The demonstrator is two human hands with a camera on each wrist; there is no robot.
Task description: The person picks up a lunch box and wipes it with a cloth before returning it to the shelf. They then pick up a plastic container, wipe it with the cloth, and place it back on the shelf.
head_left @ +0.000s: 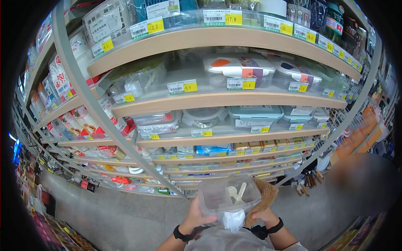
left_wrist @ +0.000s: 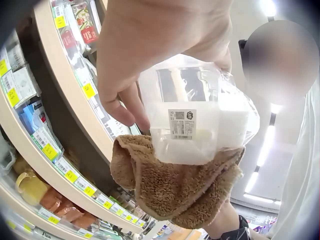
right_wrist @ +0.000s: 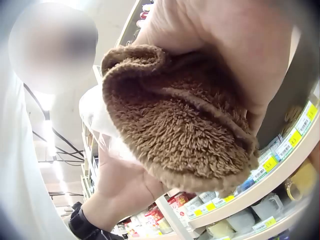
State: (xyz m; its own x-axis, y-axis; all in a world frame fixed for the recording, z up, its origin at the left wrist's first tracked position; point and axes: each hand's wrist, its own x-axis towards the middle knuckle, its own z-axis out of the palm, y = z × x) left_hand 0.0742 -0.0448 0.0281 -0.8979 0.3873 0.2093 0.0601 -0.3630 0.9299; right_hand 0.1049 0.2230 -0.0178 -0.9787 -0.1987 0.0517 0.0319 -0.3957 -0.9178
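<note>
A clear plastic container (head_left: 217, 194) with pale spoon-like utensils (head_left: 238, 193) inside is held at the chest in the head view. My left hand (head_left: 199, 215) grips its left side, the thumb along the near edge. A small white bundle in clear plastic (head_left: 233, 219) sits at the container's near side. In the left wrist view a barcode label (left_wrist: 182, 124) shows on the container. My right hand (head_left: 264, 215) holds a folded brown fluffy cloth (head_left: 264, 196) against the container's right side. The cloth (right_wrist: 175, 130) fills much of the right wrist view, the right hand's fingers curled round it.
Ahead stands a tall store shelf (head_left: 230, 100) with packed goods and yellow price tags. Lidded food boxes (head_left: 240, 66) line its middle tiers. Grey metal posts (head_left: 83, 75) frame the shelving. Wooden-handled utensils (head_left: 310, 180) hang at the right. Grey floor (head_left: 125, 209) lies below.
</note>
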